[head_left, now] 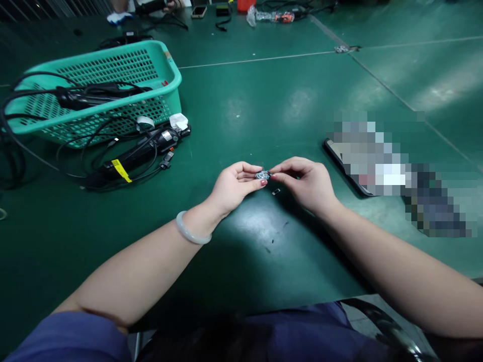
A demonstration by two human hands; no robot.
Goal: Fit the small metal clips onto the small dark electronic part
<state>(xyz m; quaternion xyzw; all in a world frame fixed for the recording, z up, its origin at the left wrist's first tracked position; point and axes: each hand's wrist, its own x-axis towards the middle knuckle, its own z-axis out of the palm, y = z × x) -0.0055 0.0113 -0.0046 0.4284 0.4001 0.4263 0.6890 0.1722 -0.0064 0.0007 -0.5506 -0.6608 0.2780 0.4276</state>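
Between both hands is a small silver-grey patterned piece (pixel 262 175), too small to identify. My left hand (pixel 232 187) pinches it between thumb and fingers, coming from its left side. From the other side, the thumb and forefinger of my right hand (pixel 311 183) close together at its right edge. A tiny pale rectangular part with a dark rim (pixel 276 191) lies on the green tabletop (pixel 241 236) just below the fingertips. The fingers cover part of the held piece.
Left of my hands stands a turquoise plastic basket (pixel 171 83) with a black corded device (pixel 94 95) inside. A similar device with a yellow tag (pixel 121 171) lies before it among cables. Rightward is a pixelated phone-like object (pixel 349 171). Another person's hand (pixel 173 5) shows at the top.
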